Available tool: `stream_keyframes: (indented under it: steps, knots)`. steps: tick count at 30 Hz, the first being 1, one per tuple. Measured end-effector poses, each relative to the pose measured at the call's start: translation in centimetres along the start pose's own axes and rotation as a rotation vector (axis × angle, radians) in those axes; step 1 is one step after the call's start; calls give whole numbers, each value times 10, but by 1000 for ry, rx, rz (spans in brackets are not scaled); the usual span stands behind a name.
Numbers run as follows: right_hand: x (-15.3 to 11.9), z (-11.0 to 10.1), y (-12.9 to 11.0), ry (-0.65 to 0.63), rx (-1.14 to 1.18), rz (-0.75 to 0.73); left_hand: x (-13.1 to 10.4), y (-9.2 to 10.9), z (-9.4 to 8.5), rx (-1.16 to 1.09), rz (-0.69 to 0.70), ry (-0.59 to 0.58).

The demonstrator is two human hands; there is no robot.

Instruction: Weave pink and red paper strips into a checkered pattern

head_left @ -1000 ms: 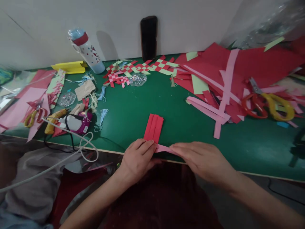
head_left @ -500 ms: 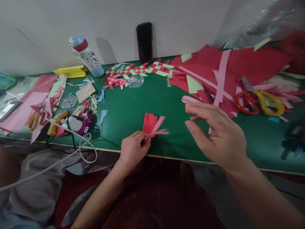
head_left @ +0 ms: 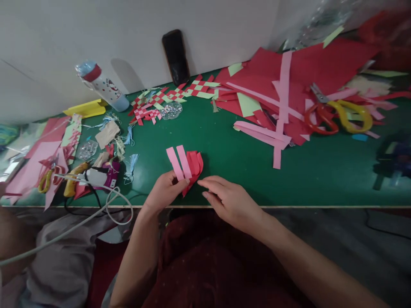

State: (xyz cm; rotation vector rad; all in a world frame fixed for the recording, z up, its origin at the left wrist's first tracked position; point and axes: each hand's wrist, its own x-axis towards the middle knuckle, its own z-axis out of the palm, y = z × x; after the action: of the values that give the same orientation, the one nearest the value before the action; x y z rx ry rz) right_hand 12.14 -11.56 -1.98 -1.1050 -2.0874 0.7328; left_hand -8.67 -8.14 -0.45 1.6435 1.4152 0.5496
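My left hand (head_left: pixel 167 190) pinches paper strips above the front edge of the green table. Two pink paper strips (head_left: pixel 180 164) stick up side by side from its grip. Folded red paper strips (head_left: pixel 195 164) fan out just to their right and taper to a point below the thumb. My right hand (head_left: pixel 229 199) is close to the red strips on their right side. Its thumb and forefinger are a little apart, with nothing visible between them. Whether a fingertip touches the red paper, I cannot tell.
Scissors (head_left: pixel 337 112) lie on red paper sheets (head_left: pixel 324 68) at the right, near a folded pink strip (head_left: pixel 258 133). Woven paper pieces (head_left: pixel 175 94), a phone (head_left: pixel 176 57) and a bottle (head_left: pixel 105 87) line the back. A cable (head_left: pixel 80 220) crosses beside a seated person (head_left: pixel 61 252) at the left.
My right hand has come left and down, close to the paper in my left hand. The pink strips have swung from the red paper's right side to its left and stand upright.
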Motion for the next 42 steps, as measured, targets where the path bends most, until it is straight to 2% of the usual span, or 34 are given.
stream_keyframes:
  steps: [8,18,23,31,42]
  knots:
    - [21,0,3,-90,-20,18,3,1,-4,-113,-20,-37]
    - [18,6,4,-70,-6,-1,1,-8,-8,-238,-33,-2]
    - [13,11,1,-74,-101,-51,0,-8,-9,-277,-48,17]
    - [-5,26,-15,-187,-419,-104,1,-14,-5,-342,-89,113]
    - [-2,28,-16,-210,-483,-76,2,-13,-5,-386,-104,125]
